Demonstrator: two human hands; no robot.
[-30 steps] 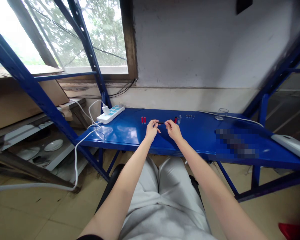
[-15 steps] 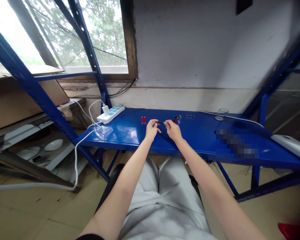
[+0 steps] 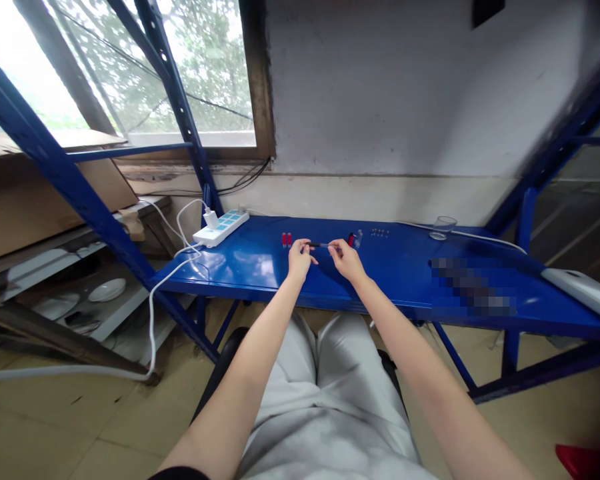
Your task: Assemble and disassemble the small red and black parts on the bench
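Observation:
Both my hands are raised just above the blue metal shelf (image 3: 260, 267). My left hand (image 3: 299, 257) and my right hand (image 3: 347, 258) each pinch one end of a thin dark pen-like stick (image 3: 321, 245) held level between them. Two small red caps (image 3: 287, 239) stand on the shelf just left of my left hand. A red piece and a small clear piece (image 3: 355, 238) lie right behind my right hand. A short row of tiny dark parts (image 3: 380, 233) sits further right.
A white power strip (image 3: 221, 227) with a plugged charger and white cable lies at the shelf's back left. A clear glass dish (image 3: 443, 227) stands at the back right, a white cable running past it. Blue rack posts rise at both sides. Plates sit on a low shelf at left.
My hands have drawn slightly apart, so more of the thin stick shows between them. Nothing else on the shelf has moved.

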